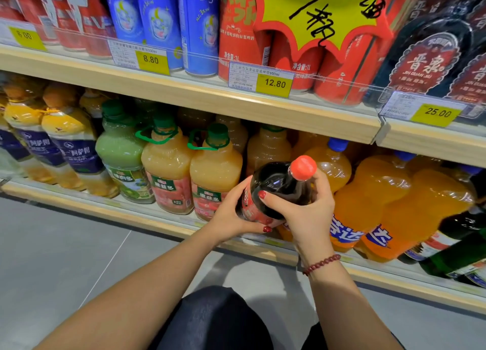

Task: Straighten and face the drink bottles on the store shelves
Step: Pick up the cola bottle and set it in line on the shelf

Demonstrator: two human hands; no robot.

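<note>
A dark cola bottle (276, 185) with a red cap and red label is held in both hands just in front of the bottom shelf (157, 219). My left hand (231, 213) cups its lower body from the left and below. My right hand (302, 210) grips its shoulder and neck from the right. The bottle tilts, cap toward the upper right. Directly behind it stand orange soda bottles (368, 200) with blue caps. To the left stand orange juice jugs (214, 171) with green caps and handles.
A green juice jug (122, 152) and yellow-capped tea bottles (65, 136) fill the shelf's left. Dark and green bottles (462, 234) sit at far right. The upper shelf (210, 97) holds red and blue cans with price tags. Grey floor and my dark-clad knees (215, 320) lie below.
</note>
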